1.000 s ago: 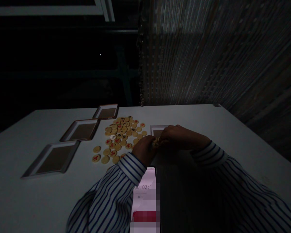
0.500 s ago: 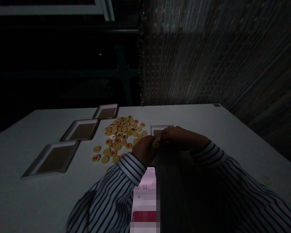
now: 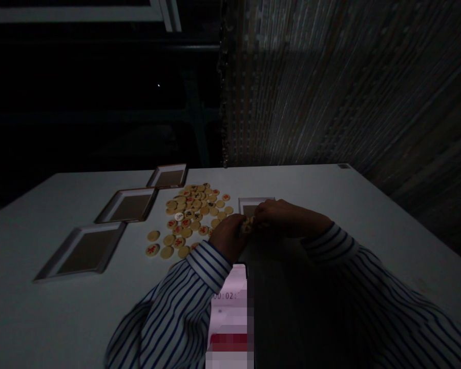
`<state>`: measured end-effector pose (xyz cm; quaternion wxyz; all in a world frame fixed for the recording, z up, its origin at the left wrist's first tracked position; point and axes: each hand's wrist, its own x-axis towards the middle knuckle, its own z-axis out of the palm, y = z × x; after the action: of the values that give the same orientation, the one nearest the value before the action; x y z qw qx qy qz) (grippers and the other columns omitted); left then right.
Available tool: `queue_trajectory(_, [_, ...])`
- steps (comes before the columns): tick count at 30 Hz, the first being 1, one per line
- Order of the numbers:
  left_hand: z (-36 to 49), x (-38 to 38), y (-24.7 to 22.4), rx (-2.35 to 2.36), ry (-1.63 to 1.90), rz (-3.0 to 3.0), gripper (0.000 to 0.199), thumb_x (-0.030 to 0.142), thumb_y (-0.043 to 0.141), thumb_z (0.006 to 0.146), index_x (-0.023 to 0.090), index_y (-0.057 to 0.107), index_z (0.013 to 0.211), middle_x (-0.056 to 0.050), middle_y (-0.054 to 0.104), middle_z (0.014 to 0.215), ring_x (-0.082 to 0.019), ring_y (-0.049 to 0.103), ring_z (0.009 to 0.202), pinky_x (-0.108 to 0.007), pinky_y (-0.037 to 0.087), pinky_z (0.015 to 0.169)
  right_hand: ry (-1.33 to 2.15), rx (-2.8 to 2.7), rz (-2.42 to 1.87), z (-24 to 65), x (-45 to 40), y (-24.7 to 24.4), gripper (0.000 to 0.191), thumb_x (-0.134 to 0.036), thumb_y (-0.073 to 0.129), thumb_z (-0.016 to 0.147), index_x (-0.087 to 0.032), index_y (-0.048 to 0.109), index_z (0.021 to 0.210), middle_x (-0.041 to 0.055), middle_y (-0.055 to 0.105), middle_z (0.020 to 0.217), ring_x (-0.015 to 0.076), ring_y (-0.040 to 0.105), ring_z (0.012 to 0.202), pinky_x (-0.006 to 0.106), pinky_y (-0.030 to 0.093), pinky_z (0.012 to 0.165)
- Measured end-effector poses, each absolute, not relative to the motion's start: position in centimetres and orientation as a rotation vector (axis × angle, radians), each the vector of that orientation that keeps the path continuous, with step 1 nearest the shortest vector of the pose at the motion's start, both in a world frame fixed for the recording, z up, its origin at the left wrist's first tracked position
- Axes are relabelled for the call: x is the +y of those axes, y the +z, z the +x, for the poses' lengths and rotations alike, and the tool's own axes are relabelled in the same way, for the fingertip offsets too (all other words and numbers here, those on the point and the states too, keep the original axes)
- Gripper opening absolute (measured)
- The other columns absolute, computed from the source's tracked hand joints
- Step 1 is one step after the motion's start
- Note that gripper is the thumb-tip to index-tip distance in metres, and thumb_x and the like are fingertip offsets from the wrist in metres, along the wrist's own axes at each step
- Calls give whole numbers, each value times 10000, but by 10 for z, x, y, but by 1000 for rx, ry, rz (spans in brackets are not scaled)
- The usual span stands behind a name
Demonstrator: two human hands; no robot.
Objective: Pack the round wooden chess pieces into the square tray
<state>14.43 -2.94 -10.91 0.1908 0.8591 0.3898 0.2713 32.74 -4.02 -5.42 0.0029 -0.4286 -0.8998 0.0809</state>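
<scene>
Several round wooden Chinese chess pieces (image 3: 247,225) are bunched between my two hands. My left hand (image 3: 228,237) is closed around them from the left, its thumb side up. From the right, my right hand (image 3: 278,216) pinches at the same pieces; its fingertips are dark and partly hidden. Just behind the hands lies a shallow tray (image 3: 256,200), largely covered by my right hand. To the left spreads a loose pile of Chinese chess pieces (image 3: 196,204), some showing red or black characters, others blank side up. One white piece (image 3: 179,217) stands out among them.
Three shallow box trays run diagonally along the left: a near one (image 3: 117,241), a middle one (image 3: 152,205) and a far one (image 3: 184,177). A lit phone (image 3: 230,318) with a timer lies below my wrists on the white table (image 3: 311,184). A bead curtain (image 3: 292,102) hangs behind.
Almost nothing differs. The pieces between my hands have turned slightly, while both hands stay in the same place.
</scene>
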Motion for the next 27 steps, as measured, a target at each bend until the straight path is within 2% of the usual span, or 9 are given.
queue_trajectory(3, [144, -29, -110, 1093, 763, 2408, 262, 200, 531, 726, 148, 563, 981, -87, 636, 955, -195, 587, 886, -337, 484, 777, 276, -2821, -1391, 327, -40, -55, 146, -265, 535, 787, -210, 644, 868, 50, 633, 897, 151, 540, 796, 272, 377, 628])
queue_trajectory(11, [144, -29, -110, 1092, 766, 2409, 267, 192, 541, 722, 142, 560, 984, -89, 635, 959, -195, 584, 897, -339, 481, 787, 249, -2823, -1357, 330, -37, -59, 147, -288, 539, 780, -235, 629, 883, 34, 626, 923, 158, 546, 802, 272, 373, 620])
queue_trajectory(17, [144, -29, -110, 1097, 758, 2396, 280, 175, 544, 713, 133, 560, 989, -89, 634, 966, -193, 583, 900, -330, 478, 793, 263, -2781, -1369, 333, -39, -54, 207, -359, 548, 771, -232, 622, 916, 39, 621, 881, 160, 544, 783, 283, 386, 644])
queue_trajectory(21, [143, -29, -110, 1071, 789, 2413, 244, 192, 529, 729, 149, 565, 967, -81, 637, 954, -190, 587, 890, -331, 481, 785, 254, -2740, -1410, 331, -41, -51, 244, -331, 573, 743, -231, 602, 963, 45, 614, 916, 163, 550, 795, 282, 396, 650])
queue_trajectory(27, [142, -28, -112, 1080, 795, 2415, 297, 180, 561, 706, 148, 552, 1000, -86, 632, 972, -200, 583, 914, -343, 480, 802, 280, -2736, -1554, 334, -41, -48, 262, -323, 579, 721, -237, 612, 966, 44, 626, 914, 170, 565, 799, 279, 402, 668])
